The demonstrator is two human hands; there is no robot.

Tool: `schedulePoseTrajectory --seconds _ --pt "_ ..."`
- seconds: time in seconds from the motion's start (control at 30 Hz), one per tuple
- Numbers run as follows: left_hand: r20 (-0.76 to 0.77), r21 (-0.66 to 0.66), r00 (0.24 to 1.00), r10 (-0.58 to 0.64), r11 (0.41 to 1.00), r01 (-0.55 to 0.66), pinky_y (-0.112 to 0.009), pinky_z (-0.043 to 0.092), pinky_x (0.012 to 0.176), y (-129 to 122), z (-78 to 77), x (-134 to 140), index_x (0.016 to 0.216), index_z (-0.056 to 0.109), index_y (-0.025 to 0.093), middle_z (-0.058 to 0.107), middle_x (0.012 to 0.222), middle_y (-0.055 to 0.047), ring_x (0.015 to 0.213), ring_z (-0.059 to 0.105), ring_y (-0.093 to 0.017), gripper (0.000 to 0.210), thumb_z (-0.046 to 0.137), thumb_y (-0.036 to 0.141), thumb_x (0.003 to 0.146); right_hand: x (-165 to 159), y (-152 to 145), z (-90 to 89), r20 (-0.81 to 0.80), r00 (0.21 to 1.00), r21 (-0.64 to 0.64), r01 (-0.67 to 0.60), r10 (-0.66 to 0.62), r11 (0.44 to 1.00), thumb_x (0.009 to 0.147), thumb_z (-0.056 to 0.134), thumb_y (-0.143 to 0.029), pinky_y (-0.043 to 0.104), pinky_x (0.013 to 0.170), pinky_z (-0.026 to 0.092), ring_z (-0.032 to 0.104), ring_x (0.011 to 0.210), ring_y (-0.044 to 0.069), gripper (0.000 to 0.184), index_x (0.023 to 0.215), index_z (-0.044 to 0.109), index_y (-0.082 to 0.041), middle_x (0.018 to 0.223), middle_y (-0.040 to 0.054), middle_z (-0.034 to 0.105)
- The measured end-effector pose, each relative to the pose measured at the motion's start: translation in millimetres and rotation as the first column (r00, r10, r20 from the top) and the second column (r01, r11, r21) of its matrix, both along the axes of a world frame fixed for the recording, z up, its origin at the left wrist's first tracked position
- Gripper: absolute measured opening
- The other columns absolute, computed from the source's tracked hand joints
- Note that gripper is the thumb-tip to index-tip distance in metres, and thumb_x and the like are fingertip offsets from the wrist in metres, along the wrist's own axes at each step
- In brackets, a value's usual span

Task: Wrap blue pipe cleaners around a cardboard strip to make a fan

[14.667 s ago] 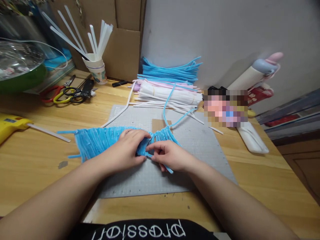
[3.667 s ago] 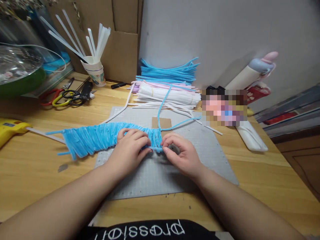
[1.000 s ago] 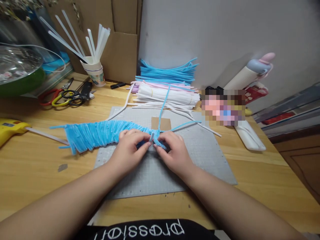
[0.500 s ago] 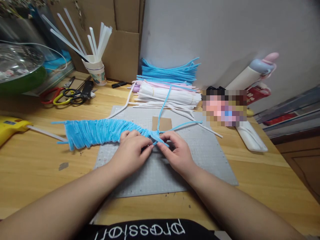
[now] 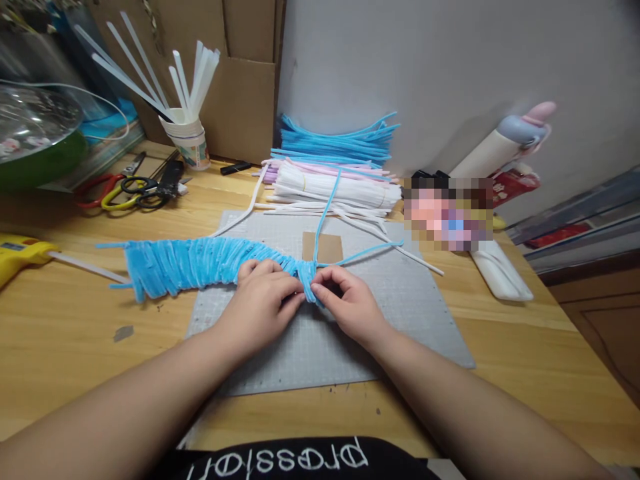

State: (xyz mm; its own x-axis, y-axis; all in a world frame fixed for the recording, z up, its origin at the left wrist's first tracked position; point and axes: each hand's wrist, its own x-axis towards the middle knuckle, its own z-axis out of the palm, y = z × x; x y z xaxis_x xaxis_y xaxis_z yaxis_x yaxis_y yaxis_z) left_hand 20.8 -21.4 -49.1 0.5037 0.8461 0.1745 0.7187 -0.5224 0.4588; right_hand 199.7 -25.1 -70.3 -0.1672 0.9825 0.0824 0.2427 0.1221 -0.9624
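TEXT LOG | black garment point(image 5: 395, 460), near centre: white lettering point(image 5: 283, 460) "pression", upside down in view; any further letters cannot be told | red packet point(image 5: 517, 185), far right: white marks, illegible | yellow glue gun point(image 5: 30, 253), left: dark label point(image 5: 13, 246), illegible | paper cup point(image 5: 186, 137), far left: print, illegible

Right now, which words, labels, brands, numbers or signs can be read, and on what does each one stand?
"pression": white, upside down, on the black cloth garment.
Too small or blurred: markings on the yellow plastic glue gun, the printed white paper cup, the shiny red packet.
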Motion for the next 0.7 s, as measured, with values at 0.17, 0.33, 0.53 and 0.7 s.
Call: schedulePoseTrajectory --seconds 0.17,0.33,0.53,0.7 --pt "0.129 -0.018 0.99 0.064 0.998 -0.062 -0.041 0.029 0.087 -4 5.1 4 0.096 0.051 0.021 0.06 0.095 -0.002 0.094 0.052 -0.02 0.02 0.055 0.015 0.076 0 -2 1.4 0.053 0.998 0.019 0.04 -0.041 0.999 0.082 0.058 -0.026 0.031 0.07 0.044 0.056 0.075 0.016 0.009 0.078 0.06 -0.019 0.077 0.0022 0.062" --pt "0.083 0.025 0.994 0.069 0.997 -0.071 -0.042 0.025 0.09 0 2.1 5 0.094 0.053 0.024 0.062 0.101 0.0 0.102 0.053 -0.021 0.012 0.058 0.026 0.083 2 -10 6.2 0.114 0.991 0.132 0.048 -0.063 0.99 0.087 0.055 -0.027 0.034 0.079 0.043 0.058 0.084 0.017 0.009 0.085 0.061 -0.021 0.086 0.0022 0.066" --pt "0.093 0.035 0.994 0.063 0.997 -0.066 -0.043 0.024 0.089 0 3.0 1 0.089 0.059 0.026 0.062 0.103 0.002 0.102 0.053 -0.02 0.006 0.057 0.023 0.085 6 -16 10.0 0.143 0.99 0.291 -0.029 -0.014 0.956 0.087 0.055 -0.025 0.036 0.084 0.041 0.058 0.086 0.018 0.006 0.088 0.06 -0.022 0.087 0.0021 0.065" --pt "0.202 -0.047 0.973 0.114 0.993 -0.106 -0.041 0.029 0.087 1 4.5 1 0.084 0.058 0.023 0.065 0.095 0.0 0.094 0.057 -0.019 0.006 0.054 0.024 0.087 8 -13 3.7 0.117 0.992 0.258 0.013 -0.044 0.966 0.088 0.043 -0.018 0.036 0.081 0.042 0.055 0.087 0.019 0.016 0.101 0.051 -0.023 0.095 0.0045 0.058"
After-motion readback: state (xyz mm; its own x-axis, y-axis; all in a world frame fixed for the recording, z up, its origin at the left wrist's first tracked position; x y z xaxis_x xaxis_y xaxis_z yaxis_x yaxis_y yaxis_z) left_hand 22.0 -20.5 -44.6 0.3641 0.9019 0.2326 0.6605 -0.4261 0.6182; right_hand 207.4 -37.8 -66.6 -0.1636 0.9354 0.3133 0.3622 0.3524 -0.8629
